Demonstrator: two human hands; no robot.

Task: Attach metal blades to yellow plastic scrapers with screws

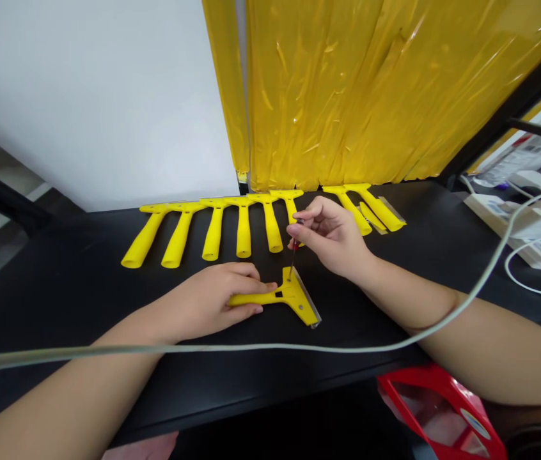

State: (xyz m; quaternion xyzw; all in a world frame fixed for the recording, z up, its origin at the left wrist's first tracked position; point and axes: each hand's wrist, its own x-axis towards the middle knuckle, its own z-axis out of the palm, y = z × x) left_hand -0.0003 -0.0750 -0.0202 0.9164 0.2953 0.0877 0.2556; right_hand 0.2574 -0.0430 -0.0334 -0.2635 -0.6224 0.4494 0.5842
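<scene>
A yellow scraper (294,295) with a metal blade along its wide head lies on the black table, its head pointing right. My left hand (217,297) is closed round its handle. Above the scraper's head, my right hand (330,236) pinches a small screwdriver (293,255) with a dark red handle. The screwdriver stands nearly upright, its tip at the upper screw of the head. A second screw shows lower on the head. Behind my hands, several yellow scrapers (213,233) lie in a row, handles toward me.
At the right end of the row lie loose yellow pieces (373,218) and a blade strip. A pale cable (270,348) hangs across the foreground. White power strips (529,223) sit at right. A red-framed package (447,409) is below the table's front edge. Yellow plastic sheeting (347,96) stands behind.
</scene>
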